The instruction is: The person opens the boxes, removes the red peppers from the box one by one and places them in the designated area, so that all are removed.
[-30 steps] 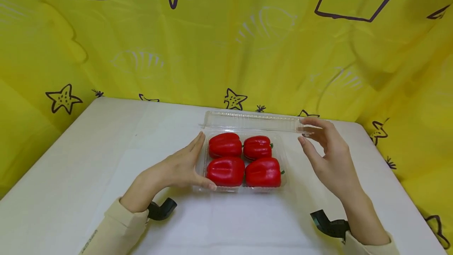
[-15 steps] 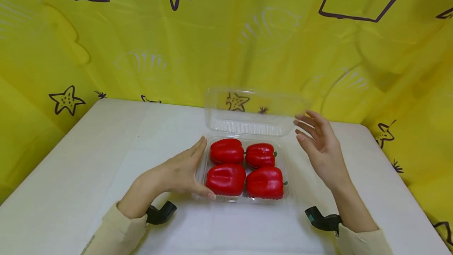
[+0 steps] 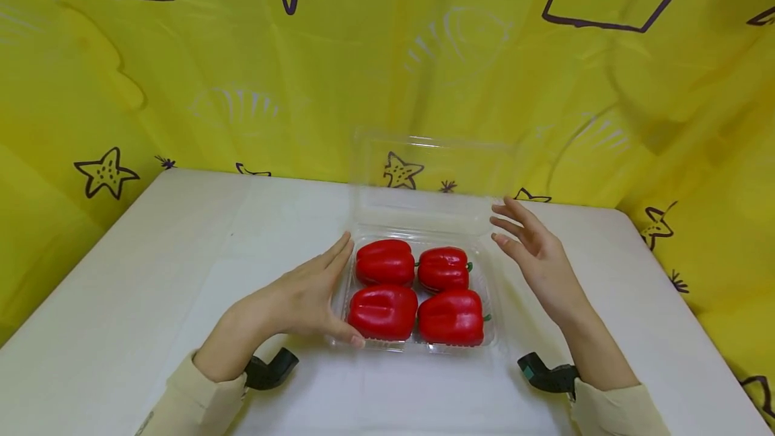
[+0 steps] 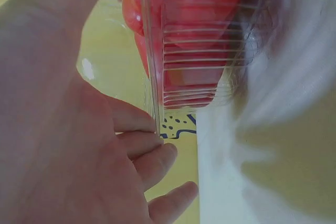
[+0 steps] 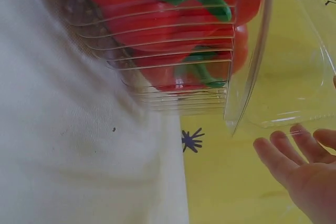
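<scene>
A clear plastic clamshell box (image 3: 396, 348) sits on the table with several red bell peppers (image 3: 383, 313) inside, lying in two rows. Its hinged lid (image 3: 424, 142) stands up at the back, see-through against the yellow cloth. My left hand (image 3: 297, 301) spans the box's left side, thumb at the front corner and straight fingers along the back left edge. In the left wrist view, fingertips (image 4: 152, 139) meet the rim. My right hand (image 3: 539, 264) hovers right of the box with loose, spread fingers and nothing in them, close beside the lid's right edge.
The white table (image 3: 181, 247) ends at a yellow patterned cloth (image 3: 303, 66) hanging behind it and along both sides. Black camera mounts (image 3: 272, 369) are strapped at both wrists, low over the table.
The lid has swung up and back from a low, nearly edge-on tilt beside my right fingers. My right hand has come off it and shifted slightly left. My left hand stays at the box.
</scene>
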Motion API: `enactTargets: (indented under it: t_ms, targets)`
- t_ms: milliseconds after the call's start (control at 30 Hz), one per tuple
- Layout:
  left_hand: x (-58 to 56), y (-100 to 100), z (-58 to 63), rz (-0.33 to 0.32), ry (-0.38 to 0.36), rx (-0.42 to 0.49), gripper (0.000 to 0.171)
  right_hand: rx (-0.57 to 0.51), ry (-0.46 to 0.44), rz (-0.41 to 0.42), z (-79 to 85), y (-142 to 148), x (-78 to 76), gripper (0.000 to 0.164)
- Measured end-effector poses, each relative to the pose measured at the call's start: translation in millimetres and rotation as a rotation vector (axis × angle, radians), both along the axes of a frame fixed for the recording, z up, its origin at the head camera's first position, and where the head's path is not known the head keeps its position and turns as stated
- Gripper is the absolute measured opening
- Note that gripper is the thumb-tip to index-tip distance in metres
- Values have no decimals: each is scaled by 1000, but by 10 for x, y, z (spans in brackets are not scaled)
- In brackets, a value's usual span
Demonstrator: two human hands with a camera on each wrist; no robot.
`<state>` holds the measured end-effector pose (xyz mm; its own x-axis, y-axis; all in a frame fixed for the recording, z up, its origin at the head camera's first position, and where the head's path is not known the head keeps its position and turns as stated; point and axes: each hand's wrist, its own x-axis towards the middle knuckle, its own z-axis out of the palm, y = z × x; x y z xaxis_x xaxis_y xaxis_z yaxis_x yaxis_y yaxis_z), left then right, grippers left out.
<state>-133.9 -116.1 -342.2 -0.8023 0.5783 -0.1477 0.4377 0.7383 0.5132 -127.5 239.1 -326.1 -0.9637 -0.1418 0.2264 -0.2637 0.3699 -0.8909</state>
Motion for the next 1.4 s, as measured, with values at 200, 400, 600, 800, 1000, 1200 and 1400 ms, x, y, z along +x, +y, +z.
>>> enactTargets:
  t_ms: [200,400,600,800,1000,1200,1400]
  targets:
    - [17,19,15,-28,-14,1,133,34,-12,-20,-1,31,-13,59]
    - [87,29,9,-38,-8,-9,138,76,-91,-28,-6,39,-9,60]
    - [137,53,-1,-52,5,-18,138,99,-216,-8,-55,77,-36,61]
    - [188,103,27,-50,7,-47,137,66,-285,28,-87,140,-47,63]
    - [218,129,54,-56,12,-75,137,122,-301,30,-90,159,-59,61]
    - [237,128,57,-66,17,-63,137,128,-330,48,-98,157,-66,59]
    - [267,144,52,-66,25,-62,136,135,-362,52,-119,153,-69,59]
